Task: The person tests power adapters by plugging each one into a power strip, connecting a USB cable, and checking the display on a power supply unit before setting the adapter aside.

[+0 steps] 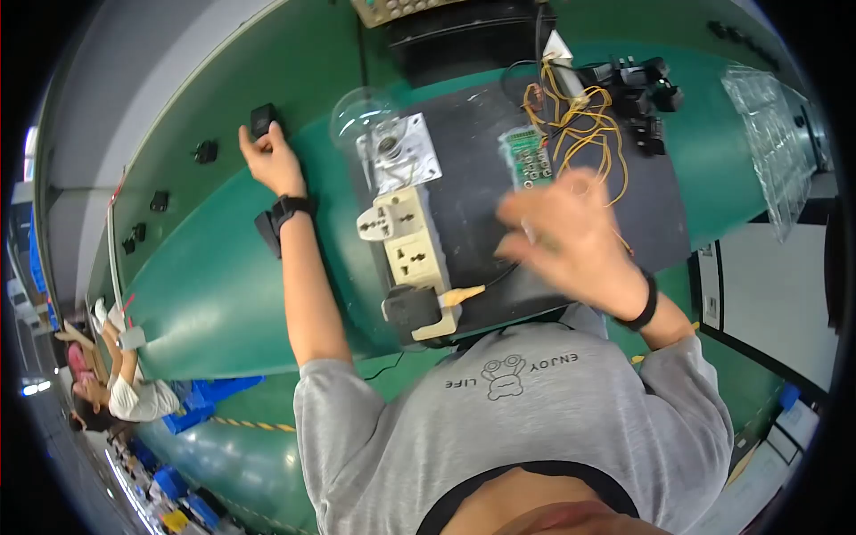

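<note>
My left hand [275, 168] reaches to the far left of the bench, thumb and finger closed on a small black power adapter [263, 119]. Over the black mat [481, 187], my right hand [575, 236] is smeared by motion, so its fingers cannot be read. Just beyond it lies a green circuit board [528, 159] with a tangle of yellow wires [593, 125]. Between my hands stands a cream power strip [412, 254]. A white plug adapter [376, 224] and a black power adapter [413, 308] sit on it, beside a yellowish connector [464, 295] on a black cable.
A clear bulb [364, 116] and a white-plated socket [410, 152] stand beyond the strip. Several black adapters [655, 89] are heaped at the far right, near clear plastic packaging [771, 147]. More adapters [205, 151] line the left. Another person [143, 397] is at far left.
</note>
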